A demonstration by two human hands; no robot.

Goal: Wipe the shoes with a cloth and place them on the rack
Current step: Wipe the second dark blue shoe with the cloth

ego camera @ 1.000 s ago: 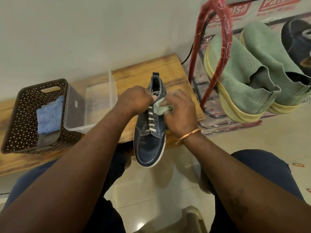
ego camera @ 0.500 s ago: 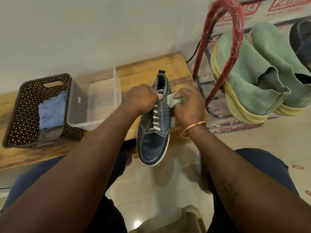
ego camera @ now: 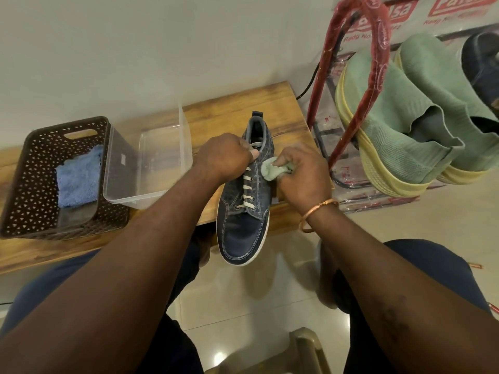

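Navy shoe (ego camera: 243,228), likely light and stiff-soled, gripped at its collar by the left hand (ego camera: 224,155) as the right hand (ego camera: 303,176) pinches a soft cloth (ego camera: 271,170)

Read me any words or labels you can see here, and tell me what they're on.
"Patels", top cut off: red logo on the rack wrapping.
"Redg No", rest blurred: under that logo.
White sticker on the clear box: too small to read.
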